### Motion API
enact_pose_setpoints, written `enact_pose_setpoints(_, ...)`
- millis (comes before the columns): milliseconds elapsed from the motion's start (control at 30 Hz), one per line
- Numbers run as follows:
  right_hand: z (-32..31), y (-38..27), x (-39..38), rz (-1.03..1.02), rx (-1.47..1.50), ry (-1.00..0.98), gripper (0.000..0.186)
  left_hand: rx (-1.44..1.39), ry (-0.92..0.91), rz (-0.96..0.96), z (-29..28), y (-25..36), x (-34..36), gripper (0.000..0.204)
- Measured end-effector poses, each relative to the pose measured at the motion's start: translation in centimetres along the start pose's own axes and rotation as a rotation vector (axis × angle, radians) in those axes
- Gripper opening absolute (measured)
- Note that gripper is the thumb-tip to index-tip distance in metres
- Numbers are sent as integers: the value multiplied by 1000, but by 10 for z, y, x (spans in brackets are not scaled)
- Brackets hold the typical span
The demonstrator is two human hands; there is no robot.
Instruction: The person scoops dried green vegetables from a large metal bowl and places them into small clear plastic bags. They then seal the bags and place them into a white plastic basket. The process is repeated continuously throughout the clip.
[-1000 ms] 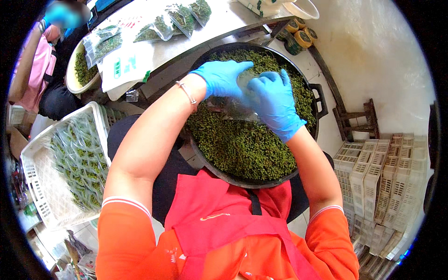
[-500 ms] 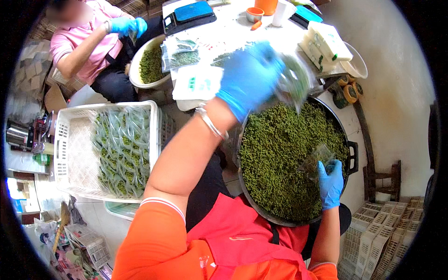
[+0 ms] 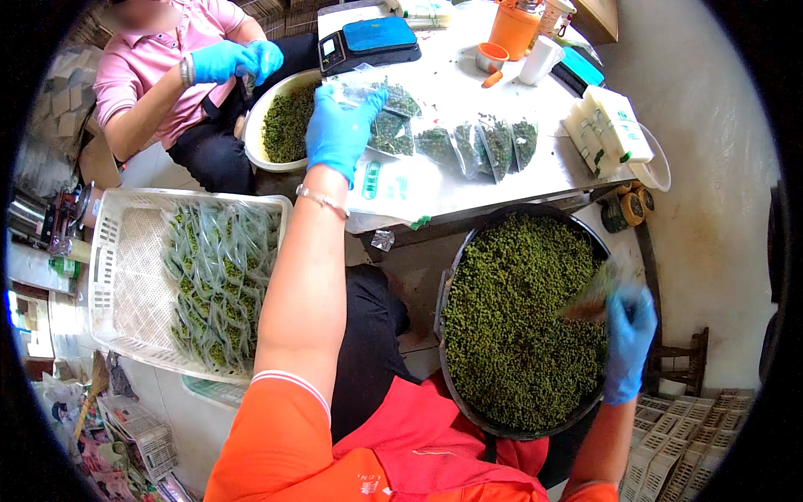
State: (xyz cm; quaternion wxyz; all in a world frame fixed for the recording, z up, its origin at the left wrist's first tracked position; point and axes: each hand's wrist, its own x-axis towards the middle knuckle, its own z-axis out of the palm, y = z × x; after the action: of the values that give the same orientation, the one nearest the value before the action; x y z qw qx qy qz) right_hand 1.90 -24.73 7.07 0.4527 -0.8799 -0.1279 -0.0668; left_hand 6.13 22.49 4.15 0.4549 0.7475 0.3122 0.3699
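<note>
Berries [image 3: 519, 326] fill black pan [image 3: 519, 434] between your knees: small, round, loose, mostly yellowish green, spread nearly to rim. Your right hand [image 3: 629, 343] curled, gripping clear item [image 3: 592, 293] over pan's right side; item blurred, exact kind unclear. Your left hand [image 3: 343, 125] spread, thumb well apart from fingers, at clear bags [image 3: 390, 132] on table [image 3: 456, 79]; contact, cannot tell. Bags shiny, creased, dark green inside. More bags packed in white crate [image 3: 103, 268], your left.
</note>
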Motion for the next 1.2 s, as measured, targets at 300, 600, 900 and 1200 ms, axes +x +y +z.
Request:
enact_pose_setpoints(300, 184, -158, 203, -596, 119, -171, 15, 527, -374, 393, 5, 12, -100, 42)
enact_pose_setpoints(600, 282, -103, 190, -434, 41, -270, 66, 532, -605, 276, 32, -14, -86, 19)
enact_pose_setpoints(900, 144, -83, 43, -171, 255, -454, 40, 166, -626, 85, 7, 12, -87, 42)
enact_pose_setpoints(1200, 113, -35, 3, 11, 65, -315, 21, 264, -581, 856, 15, 63, -198, 21)
